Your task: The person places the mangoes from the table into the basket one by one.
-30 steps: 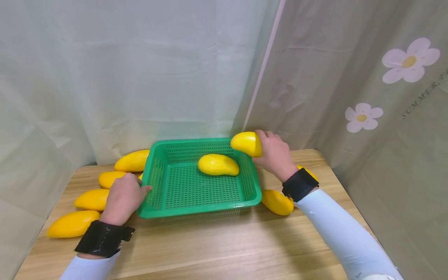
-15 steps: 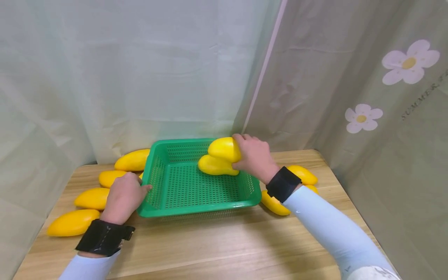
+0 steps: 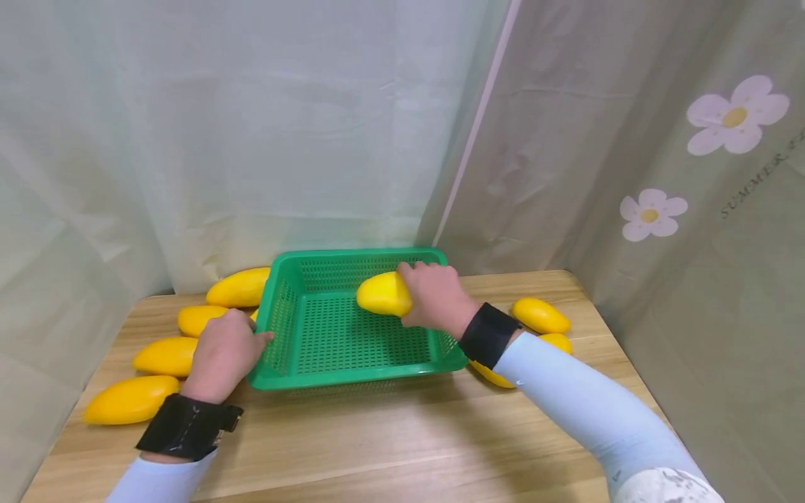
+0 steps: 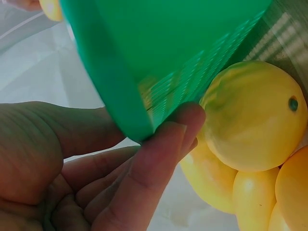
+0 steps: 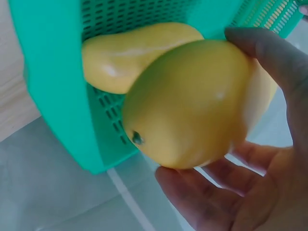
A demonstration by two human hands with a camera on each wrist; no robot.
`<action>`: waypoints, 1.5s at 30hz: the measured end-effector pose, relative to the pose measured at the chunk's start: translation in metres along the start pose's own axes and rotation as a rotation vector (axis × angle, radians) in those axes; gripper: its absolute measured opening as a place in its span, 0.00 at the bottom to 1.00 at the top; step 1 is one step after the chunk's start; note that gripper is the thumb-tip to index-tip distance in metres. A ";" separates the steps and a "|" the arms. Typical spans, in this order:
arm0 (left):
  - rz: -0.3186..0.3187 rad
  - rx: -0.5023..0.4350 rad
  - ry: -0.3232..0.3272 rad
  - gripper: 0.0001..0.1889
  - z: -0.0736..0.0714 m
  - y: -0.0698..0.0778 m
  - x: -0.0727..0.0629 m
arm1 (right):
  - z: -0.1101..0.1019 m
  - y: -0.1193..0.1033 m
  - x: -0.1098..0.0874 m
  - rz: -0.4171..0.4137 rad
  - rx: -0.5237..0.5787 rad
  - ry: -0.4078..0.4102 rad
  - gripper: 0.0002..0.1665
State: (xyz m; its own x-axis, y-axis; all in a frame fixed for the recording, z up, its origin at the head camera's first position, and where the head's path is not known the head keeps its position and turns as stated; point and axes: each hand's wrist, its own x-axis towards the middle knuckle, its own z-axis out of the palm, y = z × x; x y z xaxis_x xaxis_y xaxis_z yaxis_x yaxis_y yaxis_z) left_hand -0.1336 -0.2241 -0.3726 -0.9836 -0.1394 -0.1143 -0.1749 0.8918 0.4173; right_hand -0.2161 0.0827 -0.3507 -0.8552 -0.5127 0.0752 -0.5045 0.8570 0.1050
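My left hand (image 3: 226,355) pinches the left rim of a green plastic basket (image 3: 352,378) between thumb and fingers, as the left wrist view shows. Inside the basket's right half, my right hand (image 3: 437,300) grips a yellow mango (image 5: 192,101), its thumb on one side and fingers on the other. Behind it in the right wrist view, a second mango (image 5: 130,53) lies on the basket's slotted floor. From the head view this second mango is largely hidden, and I cannot tell whether the two touch.
Several mangoes (image 3: 132,400) lie along the table's left side, some close beside the basket (image 4: 255,115). More mangoes (image 3: 541,316) lie right of it, one partly under the right forearm. A pale curtain (image 3: 314,140) hangs behind the wooden table (image 3: 352,447).
My right hand has carried the mango leftward from above the basket's right rim and lowered it into the basket over the other mango. The left hand and basket stay put.
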 end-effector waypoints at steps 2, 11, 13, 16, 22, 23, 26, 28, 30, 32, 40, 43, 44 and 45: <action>-0.003 0.003 -0.001 0.17 0.000 0.000 0.000 | 0.002 -0.002 0.000 -0.020 -0.012 -0.037 0.48; -0.011 -0.001 -0.015 0.18 0.001 0.000 0.000 | 0.009 -0.010 0.001 -0.061 -0.051 -0.170 0.46; -0.009 -0.002 -0.014 0.18 0.000 0.000 0.000 | 0.010 -0.011 0.001 -0.069 -0.054 -0.186 0.43; -0.008 -0.006 -0.013 0.18 0.000 0.000 0.000 | 0.012 -0.013 0.001 -0.078 -0.071 -0.205 0.43; -0.013 -0.009 -0.020 0.18 0.000 -0.001 0.000 | 0.019 -0.016 0.001 -0.087 -0.118 -0.250 0.43; -0.015 -0.010 -0.022 0.18 0.000 -0.001 0.000 | 0.020 -0.016 0.001 -0.087 -0.122 -0.256 0.42; -0.020 -0.013 -0.027 0.18 0.000 -0.001 0.000 | 0.023 -0.017 0.002 -0.086 -0.134 -0.271 0.42; -0.022 -0.015 -0.029 0.18 0.000 -0.001 0.000 | 0.024 -0.017 0.003 -0.083 -0.145 -0.277 0.43; -0.021 -0.015 -0.026 0.18 0.000 -0.001 -0.001 | 0.025 -0.018 0.003 -0.079 -0.149 -0.283 0.43; -0.018 -0.013 -0.023 0.18 0.000 -0.001 -0.001 | 0.026 -0.018 0.004 -0.076 -0.147 -0.287 0.43; -0.003 -0.013 -0.015 0.17 0.000 -0.001 0.000 | 0.028 -0.019 0.007 -0.061 -0.169 -0.303 0.41; 0.004 -0.007 -0.006 0.17 0.000 -0.001 0.001 | 0.029 -0.020 0.009 -0.060 -0.191 -0.301 0.41; 0.006 -0.006 -0.004 0.17 0.000 -0.001 0.001 | 0.029 -0.020 0.009 -0.061 -0.198 -0.300 0.41; 0.006 -0.005 -0.004 0.17 0.000 -0.001 0.001 | 0.029 -0.021 0.010 -0.062 -0.203 -0.300 0.40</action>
State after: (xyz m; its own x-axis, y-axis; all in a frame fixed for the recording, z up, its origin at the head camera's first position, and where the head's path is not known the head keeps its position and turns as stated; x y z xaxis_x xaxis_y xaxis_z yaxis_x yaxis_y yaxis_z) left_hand -0.1346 -0.2251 -0.3732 -0.9845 -0.1319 -0.1154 -0.1689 0.8902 0.4230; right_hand -0.2174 0.0614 -0.3814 -0.8358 -0.4994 -0.2282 -0.5482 0.7817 0.2973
